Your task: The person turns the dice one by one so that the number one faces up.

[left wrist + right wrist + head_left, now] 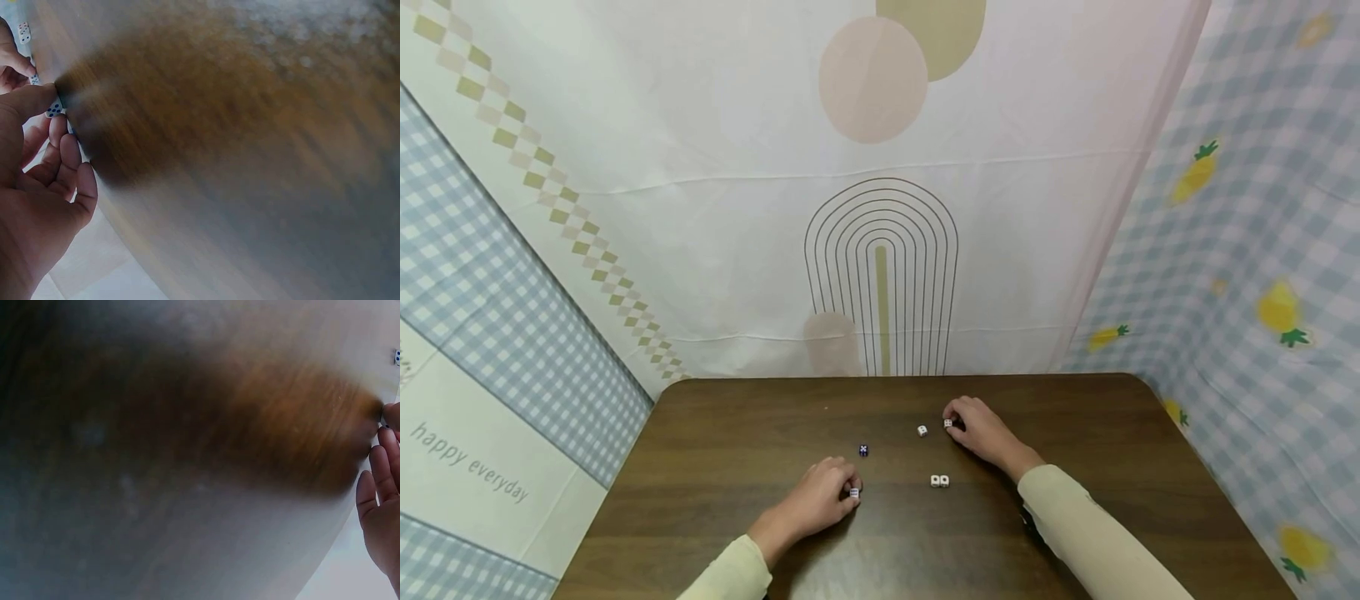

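Observation:
Between thumb and fingers, my left hand pinches a white die low at the table. In the left wrist view that die shows dark pips between thumb and fingertip. Farther back, my right hand pinches another white die at its fingertips; the right wrist view has most of it hidden behind the thumb. Just left of the right hand lies a loose white die. A dark blue die with white pips lies beyond the left fingertips. Two white dice sit side by side, right of the left hand.
The brown wooden table has rounded far corners. A pale patterned cloth hangs behind its far edge. Checked cloths hang at both sides, the right one printed with pineapples.

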Demonstrator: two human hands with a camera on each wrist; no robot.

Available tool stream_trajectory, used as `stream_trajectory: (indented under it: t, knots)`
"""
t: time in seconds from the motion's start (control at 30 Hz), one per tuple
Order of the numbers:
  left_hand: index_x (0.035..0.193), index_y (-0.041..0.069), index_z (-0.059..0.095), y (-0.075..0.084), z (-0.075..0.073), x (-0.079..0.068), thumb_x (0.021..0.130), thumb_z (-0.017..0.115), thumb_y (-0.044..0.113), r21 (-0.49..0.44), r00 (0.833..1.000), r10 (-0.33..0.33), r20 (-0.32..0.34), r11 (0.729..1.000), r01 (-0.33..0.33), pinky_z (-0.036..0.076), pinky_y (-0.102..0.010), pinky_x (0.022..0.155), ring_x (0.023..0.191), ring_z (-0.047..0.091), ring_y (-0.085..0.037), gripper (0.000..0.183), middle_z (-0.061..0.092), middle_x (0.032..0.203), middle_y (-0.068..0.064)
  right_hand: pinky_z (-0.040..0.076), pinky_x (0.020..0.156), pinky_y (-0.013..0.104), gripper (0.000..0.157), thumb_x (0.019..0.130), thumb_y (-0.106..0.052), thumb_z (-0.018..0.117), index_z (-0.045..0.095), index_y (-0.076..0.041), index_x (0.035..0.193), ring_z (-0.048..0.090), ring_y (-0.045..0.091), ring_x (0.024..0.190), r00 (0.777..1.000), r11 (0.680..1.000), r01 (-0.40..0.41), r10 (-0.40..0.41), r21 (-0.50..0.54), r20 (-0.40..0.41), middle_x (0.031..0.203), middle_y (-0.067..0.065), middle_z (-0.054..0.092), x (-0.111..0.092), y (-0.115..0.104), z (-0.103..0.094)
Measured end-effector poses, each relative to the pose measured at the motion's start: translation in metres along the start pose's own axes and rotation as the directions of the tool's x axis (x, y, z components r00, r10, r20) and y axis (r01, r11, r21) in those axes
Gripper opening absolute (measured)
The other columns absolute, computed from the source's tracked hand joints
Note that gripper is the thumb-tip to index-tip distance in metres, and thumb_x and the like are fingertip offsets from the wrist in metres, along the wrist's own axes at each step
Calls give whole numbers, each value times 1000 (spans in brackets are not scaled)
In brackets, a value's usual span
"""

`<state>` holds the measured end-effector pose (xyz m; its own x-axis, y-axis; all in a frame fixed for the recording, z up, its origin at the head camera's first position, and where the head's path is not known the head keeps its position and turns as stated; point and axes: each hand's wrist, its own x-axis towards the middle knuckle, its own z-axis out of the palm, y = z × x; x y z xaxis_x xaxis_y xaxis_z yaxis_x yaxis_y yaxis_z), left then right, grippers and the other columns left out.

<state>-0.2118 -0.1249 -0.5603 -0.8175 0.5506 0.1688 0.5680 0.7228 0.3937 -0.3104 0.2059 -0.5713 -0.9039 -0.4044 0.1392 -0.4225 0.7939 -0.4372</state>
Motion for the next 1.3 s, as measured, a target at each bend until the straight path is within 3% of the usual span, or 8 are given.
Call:
stream_trajectory:
  t: [0.7, 1.3]
  knots:
    - [85, 21, 64, 0, -3, 1, 85, 78, 16, 4, 999, -20, 31, 1000, 20, 40, -29, 73, 80, 47, -6, 15, 54, 82, 10, 49, 84, 38, 13, 90, -10, 76, 66, -16, 94, 55, 16, 91, 995, 997, 78, -79, -26, -62, 92, -4, 60, 1, 2, 1]
    - [85, 20, 65, 0, -1, 0, 84, 78, 15, -2, 1000, -16, 16, 1000, 16, 40, -28, 73, 80, 48, -6, 14, 55, 82, 9, 50, 84, 37, 8, 89, -10, 74, 73, -14, 95, 55, 15, 90, 999, 997, 53, -54, -57, -2, 94, -2, 61, 1, -5, -7]
